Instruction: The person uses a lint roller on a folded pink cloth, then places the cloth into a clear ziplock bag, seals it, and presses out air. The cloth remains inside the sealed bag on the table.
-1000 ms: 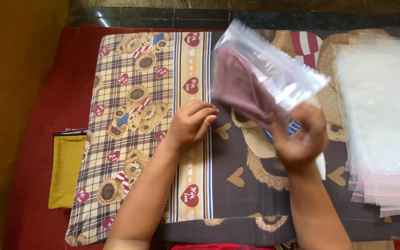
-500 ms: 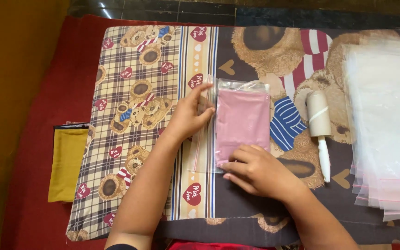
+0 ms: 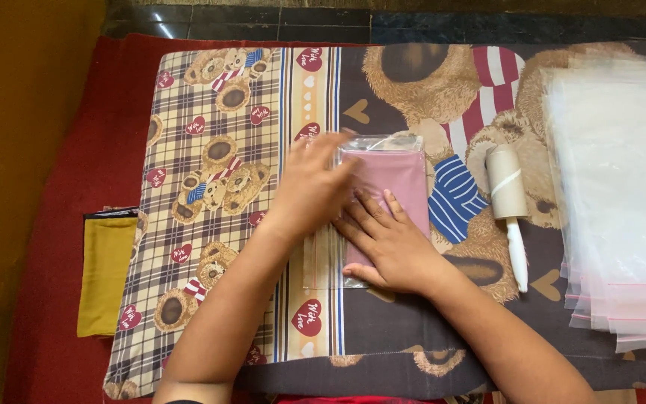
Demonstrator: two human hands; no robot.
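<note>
Patterned cloth printed with teddy bears, hearts and plaid covers the work surface, laid over a red mat, with dark floor tiles beyond the far edge. Both hands press flat, fingers spread and gripping nothing, on a clear plastic bag holding folded pink fabric. The left hand covers its left side, the right hand its lower part. Beyond the right fingers lie a lint roller and a stack of clear bags. Far left of the left fingers sits a yellow folded cloth.
</note>
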